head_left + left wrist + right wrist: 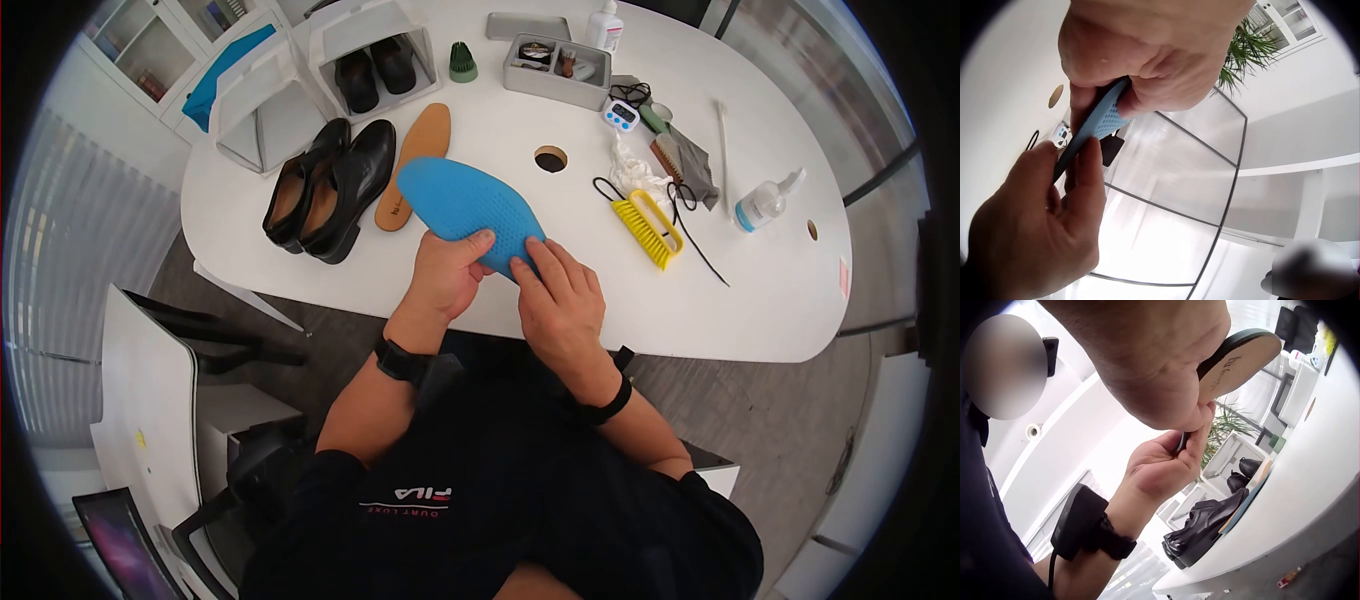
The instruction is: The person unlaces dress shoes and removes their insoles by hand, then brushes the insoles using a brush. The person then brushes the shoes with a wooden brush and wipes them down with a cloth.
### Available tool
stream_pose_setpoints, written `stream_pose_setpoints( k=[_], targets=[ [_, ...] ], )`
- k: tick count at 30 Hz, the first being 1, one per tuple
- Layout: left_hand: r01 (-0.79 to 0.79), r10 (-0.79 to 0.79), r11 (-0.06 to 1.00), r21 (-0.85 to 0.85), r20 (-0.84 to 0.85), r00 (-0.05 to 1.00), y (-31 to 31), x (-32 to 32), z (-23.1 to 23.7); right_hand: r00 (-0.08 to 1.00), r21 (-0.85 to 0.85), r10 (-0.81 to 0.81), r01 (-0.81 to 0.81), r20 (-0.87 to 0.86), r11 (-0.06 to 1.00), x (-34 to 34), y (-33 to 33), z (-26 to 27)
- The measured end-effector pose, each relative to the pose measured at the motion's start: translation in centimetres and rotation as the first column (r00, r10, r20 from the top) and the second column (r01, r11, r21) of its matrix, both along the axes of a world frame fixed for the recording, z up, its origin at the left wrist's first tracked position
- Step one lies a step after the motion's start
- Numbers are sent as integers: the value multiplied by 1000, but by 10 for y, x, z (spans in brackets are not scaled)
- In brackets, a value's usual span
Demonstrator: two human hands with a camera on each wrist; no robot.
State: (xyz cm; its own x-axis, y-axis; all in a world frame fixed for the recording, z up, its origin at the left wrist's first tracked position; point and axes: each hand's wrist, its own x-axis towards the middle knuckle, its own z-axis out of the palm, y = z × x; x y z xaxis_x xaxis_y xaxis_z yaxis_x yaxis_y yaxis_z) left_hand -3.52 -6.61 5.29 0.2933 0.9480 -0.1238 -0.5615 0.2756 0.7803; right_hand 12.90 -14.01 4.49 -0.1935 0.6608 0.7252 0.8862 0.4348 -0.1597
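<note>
Both hands hold a blue insole (465,200) above the table's front edge. My left hand (445,275) grips its near end with the thumb on the dimpled blue face. The right hand (563,310) pinches the opposite edge, fingertips on top. Seen edge-on in the left wrist view, the insole (1107,120) lies between both hands. The right wrist view shows its tan other face (1241,365) with dark writing. A tan insole (425,145) lies on the table beside a pair of black shoes (350,190).
On the white table (480,130) stand clear shoe boxes (265,115), one holding black shoes (375,75), a green brush (462,62) and a grey tin (555,80). To the right are a yellow brush (648,230), a cable, a small timer (620,115) and a spray bottle (765,203).
</note>
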Motion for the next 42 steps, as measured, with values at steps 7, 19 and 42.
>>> stream_pose_setpoints(
  k=[7, 19, 42],
  targets=[
    [90, -90, 996, 8, 47, 995, 1, -10, 1, 999, 12, -29, 29, -20, 999, -3, -4, 2],
    [87, 402, 874, 478, -812, 423, 28, -27, -20, 472, -437, -260, -316, -842, 842, 39, 50, -25],
    [87, 234, 967, 239, -970, 57, 93, -27, -52, 368, -455, -284, -561, -886, 691, 36, 171, -84]
  ],
)
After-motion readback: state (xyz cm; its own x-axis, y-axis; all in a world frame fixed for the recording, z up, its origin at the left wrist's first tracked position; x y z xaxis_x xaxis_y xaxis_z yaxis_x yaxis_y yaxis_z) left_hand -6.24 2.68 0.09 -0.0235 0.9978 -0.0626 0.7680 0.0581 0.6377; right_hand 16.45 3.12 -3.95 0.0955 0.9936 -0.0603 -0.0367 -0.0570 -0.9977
